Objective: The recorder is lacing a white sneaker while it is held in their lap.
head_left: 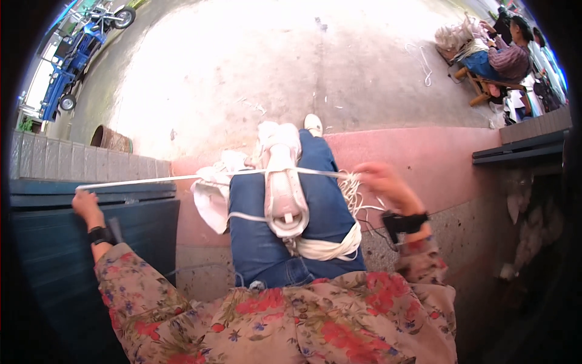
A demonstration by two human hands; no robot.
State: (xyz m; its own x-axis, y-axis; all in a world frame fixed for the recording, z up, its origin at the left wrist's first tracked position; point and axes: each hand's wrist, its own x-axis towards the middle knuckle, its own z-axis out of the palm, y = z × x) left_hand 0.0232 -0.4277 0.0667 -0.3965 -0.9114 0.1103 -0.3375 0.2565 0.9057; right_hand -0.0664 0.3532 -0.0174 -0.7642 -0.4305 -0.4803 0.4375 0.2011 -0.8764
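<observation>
Lace looks light, soft, flexible; take hold at either end of taut span across pale shoe on my jeans. Left hand pinches it; right hand blurred, can't tell grip.

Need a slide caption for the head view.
A white cord stretched between left hand and right hand, across a pale shoe on the lap.

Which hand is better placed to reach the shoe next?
Probably the right hand: it is nearer the shoe, while the left hand is far out, holding the cord.
</observation>
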